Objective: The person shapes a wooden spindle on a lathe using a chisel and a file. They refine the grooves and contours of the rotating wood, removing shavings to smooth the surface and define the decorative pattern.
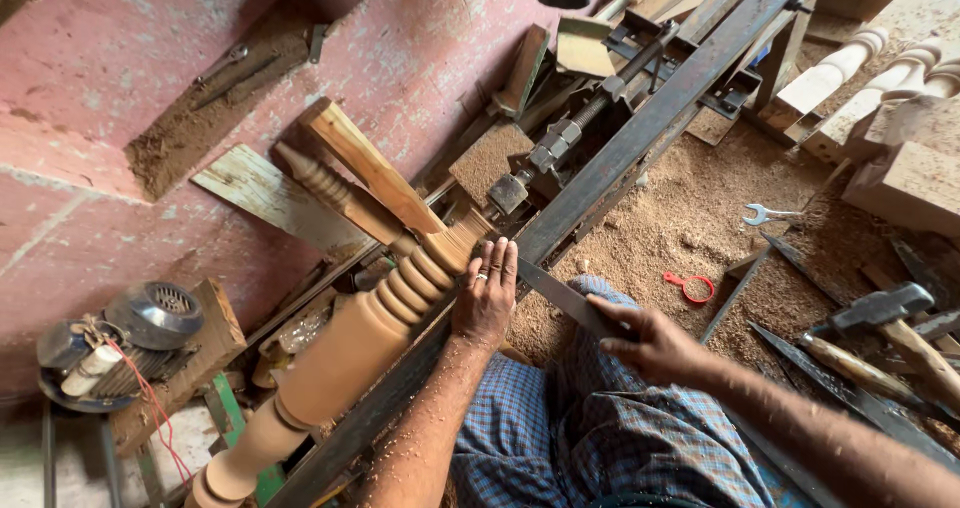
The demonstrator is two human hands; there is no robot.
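A long turned wooden baluster (345, 353) is mounted on a lathe, with ribbed rings near its upper end. My left hand (486, 293) lies flat on the steel tool rest (620, 158), fingers over the blade of a flat metal chisel (555, 293) beside the ribbed part. My right hand (650, 343) grips the chisel's rear end. The chisel's tip is hidden under my left fingers. My lap, in blue checked cloth (600, 438), is below.
A grey electric motor (150, 318) sits at the left on a wooden block. Sawdust covers the floor, with a spanner (765, 214), a red ring (690, 286), a hammer (885, 313) and long chisels (850, 388) at right. Finished balusters (850, 63) lie top right. A pink wall (130, 88) is behind.
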